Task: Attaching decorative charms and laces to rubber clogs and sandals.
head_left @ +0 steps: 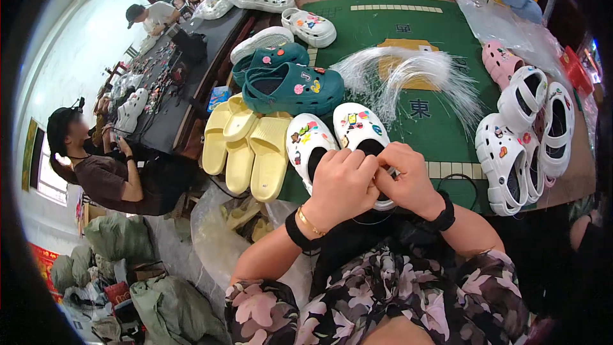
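Two hands meet at the near edge of the surface [408,25], a green-topped table with a brown rim. The left hand [341,186] and right hand [408,185] are pressed together, fingers curled shut on the heel part of a white clog [359,129] that lies toe away from the person; exactly what the fingers pinch is hidden. A second white clog [305,144] lies just beside it on the left, both dotted with coloured charms.

Left of these, yellow slides [246,150] hang over the surface's edge, and beyond them sit teal clogs [290,83] with more white clogs [310,27] farther back. A bundle of clear thin strands [408,70] fans across the middle of the green. On the right, a pile of white clogs [527,140] leans together, with a pink clog [498,59] behind it and clear plastic bags [504,25] near the far corner.

To the left stands a dark, long table [166,108] scattered with small parts, where a seated person [105,172] works and another person in a cap [150,16] bends over the far end. Stuffed green sacks [121,239] lie on the floor below.
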Motion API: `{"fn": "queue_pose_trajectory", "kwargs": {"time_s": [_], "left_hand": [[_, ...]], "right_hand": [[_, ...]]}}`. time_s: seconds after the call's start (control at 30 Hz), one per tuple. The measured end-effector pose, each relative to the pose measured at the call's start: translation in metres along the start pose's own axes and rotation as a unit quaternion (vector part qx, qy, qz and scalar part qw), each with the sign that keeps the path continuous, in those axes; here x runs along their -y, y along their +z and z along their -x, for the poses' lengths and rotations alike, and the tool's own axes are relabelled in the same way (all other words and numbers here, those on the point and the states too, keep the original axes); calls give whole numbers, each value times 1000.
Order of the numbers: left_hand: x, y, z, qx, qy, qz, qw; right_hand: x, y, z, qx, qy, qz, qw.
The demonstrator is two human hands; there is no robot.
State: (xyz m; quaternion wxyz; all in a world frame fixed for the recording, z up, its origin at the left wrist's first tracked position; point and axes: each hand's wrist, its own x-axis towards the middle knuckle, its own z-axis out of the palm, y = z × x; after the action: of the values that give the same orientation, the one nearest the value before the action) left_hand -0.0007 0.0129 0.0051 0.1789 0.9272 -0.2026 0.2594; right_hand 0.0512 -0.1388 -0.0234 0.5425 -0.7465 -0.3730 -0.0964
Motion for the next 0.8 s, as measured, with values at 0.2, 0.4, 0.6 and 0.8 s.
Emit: {"fn": "queue_pose_trajectory", "kwargs": {"time_s": [0.2, 0.4, 0.6, 0.8], "left_hand": [[32, -27, -1, -18, -80, 63, 995], [74, -49, 21, -73, -226, 87, 968], [85, -53, 41, -37, -257, 57, 964], [93, -49, 48, -3, -276, 70, 958]], "right_hand": [[-2, -12, -4, -35, 30, 70, 996], [2, -15, 10, 89, 14, 173, 981], [15, 13, 1, 188, -71, 234, 951], [0, 49, -8, 270, -96, 244, 927]]}}
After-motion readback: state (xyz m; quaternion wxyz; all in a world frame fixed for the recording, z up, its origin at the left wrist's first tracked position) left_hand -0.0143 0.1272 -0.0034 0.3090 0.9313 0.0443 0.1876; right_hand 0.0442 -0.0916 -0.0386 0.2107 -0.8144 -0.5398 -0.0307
